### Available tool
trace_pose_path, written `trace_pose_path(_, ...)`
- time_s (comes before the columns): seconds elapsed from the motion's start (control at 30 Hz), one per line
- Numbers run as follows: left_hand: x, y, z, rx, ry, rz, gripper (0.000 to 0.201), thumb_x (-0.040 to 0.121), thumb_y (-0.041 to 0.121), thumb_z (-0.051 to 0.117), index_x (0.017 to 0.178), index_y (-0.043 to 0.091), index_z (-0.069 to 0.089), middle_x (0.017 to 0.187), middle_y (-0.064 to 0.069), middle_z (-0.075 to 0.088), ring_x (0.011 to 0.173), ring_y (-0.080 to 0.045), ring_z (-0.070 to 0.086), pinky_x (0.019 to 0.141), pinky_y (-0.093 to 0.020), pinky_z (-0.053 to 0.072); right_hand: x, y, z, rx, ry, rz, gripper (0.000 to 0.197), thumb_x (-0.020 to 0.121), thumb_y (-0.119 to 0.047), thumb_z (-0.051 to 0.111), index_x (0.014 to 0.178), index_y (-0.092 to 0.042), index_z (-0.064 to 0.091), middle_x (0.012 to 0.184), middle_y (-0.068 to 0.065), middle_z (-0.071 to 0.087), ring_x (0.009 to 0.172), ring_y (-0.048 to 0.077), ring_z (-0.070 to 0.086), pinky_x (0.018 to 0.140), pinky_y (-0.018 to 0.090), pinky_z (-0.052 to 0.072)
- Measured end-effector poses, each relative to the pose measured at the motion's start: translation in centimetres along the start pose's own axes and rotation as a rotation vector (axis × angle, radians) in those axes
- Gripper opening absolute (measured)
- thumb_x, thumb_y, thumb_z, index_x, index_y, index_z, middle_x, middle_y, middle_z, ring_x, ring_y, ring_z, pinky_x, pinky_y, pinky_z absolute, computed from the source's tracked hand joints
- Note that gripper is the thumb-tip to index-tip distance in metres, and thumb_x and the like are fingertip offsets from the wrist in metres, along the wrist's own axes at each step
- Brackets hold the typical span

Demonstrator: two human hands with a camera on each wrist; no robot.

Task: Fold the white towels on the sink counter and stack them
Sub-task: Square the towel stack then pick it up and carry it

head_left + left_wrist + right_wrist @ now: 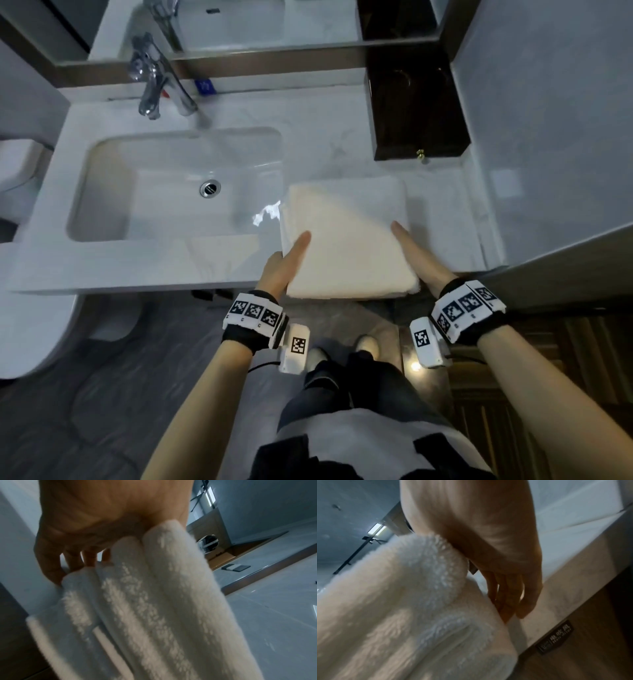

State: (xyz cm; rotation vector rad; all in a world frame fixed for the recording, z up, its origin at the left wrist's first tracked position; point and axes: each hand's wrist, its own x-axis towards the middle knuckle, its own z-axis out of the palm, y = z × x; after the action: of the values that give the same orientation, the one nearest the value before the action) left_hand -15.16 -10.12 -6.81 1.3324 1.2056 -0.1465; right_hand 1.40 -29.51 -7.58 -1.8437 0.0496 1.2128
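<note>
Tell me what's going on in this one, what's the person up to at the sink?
A person stands at a bathroom sink counter holding a folded white towel by its near corners, the left hand and the right hand each with thumb on top and fingers underneath. The towel lies right of the basin, its near edge overhanging the counter's front. Another white towel lies flat underneath it.

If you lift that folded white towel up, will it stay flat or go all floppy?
Probably floppy: the folded towel is soft, fluffy cloth, and its rounded layers look loose, so they may slide apart. That is likely why the left hand and right hand hold opposite sides. It looks thick, but probably light.
</note>
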Motion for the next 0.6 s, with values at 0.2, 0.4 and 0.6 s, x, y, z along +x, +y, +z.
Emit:
trace_pose_path(0.2,-1.3,-2.3,-1.5,0.088,-0.051,-0.086,0.112,0.044,0.095,0.049,0.117,0.010,0.056,0.113,-0.006,0.065,0.093,-0.016,0.062,0.087,-0.030,0.046,-1.3,2.0,0.6,0.078,-0.163,0.002,0.078,0.061,-0.082,0.054,0.120,-0.031,0.056,0.112,-0.006,0.071,0.104,0.013,0.066,0.092,0.031,0.051)
trace_pose_path(0.4,-2.0,-5.2,-2.6,-0.209,-0.145,-0.092,0.125,0.047,0.083,0.066,0.143,0.010,0.031,0.135,-0.008,0.056,0.118,-0.023,0.058,0.107,-0.043,0.041,-2.9,4.1,1.1,0.119,-0.325,0.027,0.054,0.072,-0.058,0.062,0.116,-0.026,0.058,0.114,-0.001,0.071,0.108,0.017,0.066,0.094,0.035,0.048)
trace_pose_path(0.6,-4.4,-8.6,-5.3,-0.405,-0.120,-0.075,0.081,0.051,0.074,0.072,0.114,0.025,0.060,0.111,0.002,0.072,0.103,-0.014,0.067,0.091,-0.034,0.049,-2.0,3.2,4.9,0.091,-0.439,0.060,0.073,0.058,-0.067,0.074,0.115,-0.023,0.060,0.110,0.000,0.073,0.101,0.016,0.069,0.075,0.025,0.056)
